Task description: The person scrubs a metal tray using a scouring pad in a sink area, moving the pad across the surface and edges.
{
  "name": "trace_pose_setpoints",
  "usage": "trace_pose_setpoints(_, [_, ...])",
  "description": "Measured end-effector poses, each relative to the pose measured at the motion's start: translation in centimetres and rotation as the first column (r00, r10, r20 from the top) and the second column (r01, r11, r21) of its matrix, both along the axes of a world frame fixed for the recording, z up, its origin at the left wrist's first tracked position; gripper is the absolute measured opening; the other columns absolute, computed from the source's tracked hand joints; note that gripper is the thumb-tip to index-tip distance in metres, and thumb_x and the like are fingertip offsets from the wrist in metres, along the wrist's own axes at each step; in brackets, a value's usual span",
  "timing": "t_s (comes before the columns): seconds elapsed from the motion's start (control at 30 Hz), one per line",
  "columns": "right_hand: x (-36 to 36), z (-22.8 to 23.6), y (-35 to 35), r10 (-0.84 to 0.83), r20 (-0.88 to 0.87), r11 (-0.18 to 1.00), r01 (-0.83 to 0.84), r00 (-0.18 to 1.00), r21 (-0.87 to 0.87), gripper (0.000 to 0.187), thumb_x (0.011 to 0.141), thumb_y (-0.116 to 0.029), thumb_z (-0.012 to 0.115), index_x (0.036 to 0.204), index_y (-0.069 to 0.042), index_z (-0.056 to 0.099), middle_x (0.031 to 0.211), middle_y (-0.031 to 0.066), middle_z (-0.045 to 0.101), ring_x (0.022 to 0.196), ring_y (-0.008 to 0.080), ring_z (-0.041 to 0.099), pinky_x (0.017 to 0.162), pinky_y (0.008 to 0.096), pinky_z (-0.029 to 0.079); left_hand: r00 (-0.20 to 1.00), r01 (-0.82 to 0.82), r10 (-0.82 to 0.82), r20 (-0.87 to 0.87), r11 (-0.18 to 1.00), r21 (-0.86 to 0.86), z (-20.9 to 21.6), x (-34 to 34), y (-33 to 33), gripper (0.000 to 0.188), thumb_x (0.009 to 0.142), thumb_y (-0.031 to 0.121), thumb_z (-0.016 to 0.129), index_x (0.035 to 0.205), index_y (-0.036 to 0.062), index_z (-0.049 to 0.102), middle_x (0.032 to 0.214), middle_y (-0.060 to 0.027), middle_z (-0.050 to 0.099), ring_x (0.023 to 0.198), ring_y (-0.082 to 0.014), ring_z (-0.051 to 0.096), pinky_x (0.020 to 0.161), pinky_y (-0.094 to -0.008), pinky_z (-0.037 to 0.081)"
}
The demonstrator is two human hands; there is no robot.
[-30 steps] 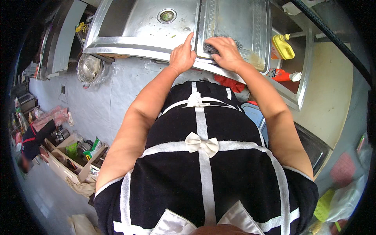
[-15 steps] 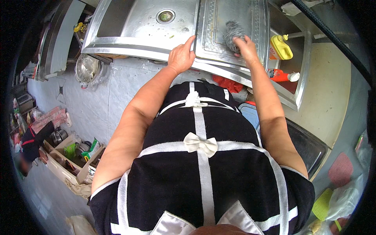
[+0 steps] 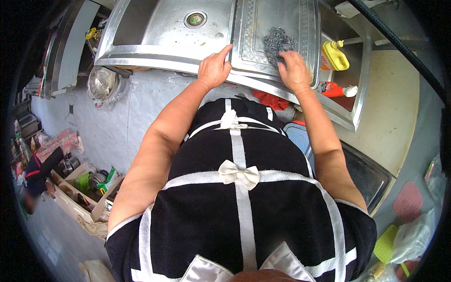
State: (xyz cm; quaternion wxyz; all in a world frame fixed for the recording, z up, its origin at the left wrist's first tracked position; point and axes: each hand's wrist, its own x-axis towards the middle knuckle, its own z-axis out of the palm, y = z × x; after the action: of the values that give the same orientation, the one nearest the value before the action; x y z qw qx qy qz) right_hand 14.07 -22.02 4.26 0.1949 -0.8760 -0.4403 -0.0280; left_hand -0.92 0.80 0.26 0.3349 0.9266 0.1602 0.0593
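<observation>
A ribbed metal tray [image 3: 246, 28] lies across the right part of a stainless steel sink [image 3: 164, 51]. My right hand [image 3: 296, 73] pinches the near side of a grey, frizzy steel wool scrubber [image 3: 277, 42], which is pressed on the tray; some of my fingertips are hidden in the strands. At the tray's near left corner my left hand [image 3: 213, 69] grips its edge. The index finger stretches along that edge, while the other fingers are curled and partly out of sight.
A yellow bottle [image 3: 334, 56] and a red bottle with a white cap [image 3: 336, 90] stand right of the tray. A black hose [image 3: 399, 40] crosses the upper right. Below the sink hangs a metal strainer [image 3: 101, 84]. A divided box [image 3: 87, 192] sits lower left, beside a person's arm [image 3: 42, 190].
My right hand has drawn slightly nearer and turned, with the scrubber shifting a little on the tray. The left hand keeps its place at the tray's edge.
</observation>
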Motion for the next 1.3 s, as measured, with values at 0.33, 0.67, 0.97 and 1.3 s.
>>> trace_pose_setpoints(0.33, [1.3,-0.5,2.2,0.013,0.025,0.896,0.000,1.000,-0.445,0.018,0.082,-0.013,0.048,0.088,-0.004,0.063,0.097,0.0146,0.058,0.097,0.0321,0.057,0.077,0.0432,0.050,0.999,-0.046,0.046,-0.001,0.990,-0.130,-0.6,0.0,0.4,0.063,0.077,0.020,0.054,0.137,0.0149,0.036,0.085,-0.0127,0.062,0.082,-0.0336,0.061,0.076,-0.0443,0.047])
trace_pose_setpoints(0.67, [-1.4,1.2,6.9,0.508,-0.088,0.812,-0.511,0.857,-0.282,0.024,0.076,-0.024,0.064,0.095,-0.011,0.069,0.131,0.0072,0.048,0.124,0.0251,0.041,0.101,0.0518,0.030,0.997,-0.068,0.063,-0.036,0.987,-0.147,0.2,0.1,0.3,0.065,0.077,0.019,0.053,0.138,0.0130,0.034,0.083,-0.0112,0.062,0.083,-0.0333,0.061,0.077,-0.0447,0.047])
trace_pose_setpoints(0.97, [-1.0,0.5,7.7,0.497,-0.151,0.784,-0.517,0.854,-0.343,0.025,0.082,-0.016,0.055,0.106,-0.018,0.062,0.101,0.0024,0.062,0.102,0.0201,0.054,0.083,0.0394,0.040,0.994,-0.109,0.107,-0.037,0.993,-0.052,-0.6,0.6,0.0,0.059,0.080,0.021,0.053,0.136,0.0119,0.036,0.089,-0.0129,0.064,0.086,-0.0335,0.062,0.079,-0.0457,0.047])
trace_pose_setpoints(1.3, [-0.7,-1.7,6.8,0.556,-0.060,0.790,-0.550,0.829,-0.272,0.015,0.079,-0.018,0.055,0.084,-0.013,0.068,0.089,0.0052,0.060,0.094,0.0232,0.054,0.080,0.0388,0.041,0.984,-0.166,0.158,-0.085,0.981,-0.098,-1.1,1.3,0.4,0.042,0.085,0.025,0.055,0.124,0.0107,0.052,0.087,-0.0098,0.068,0.086,-0.0317,0.063,0.080,-0.0435,0.048])
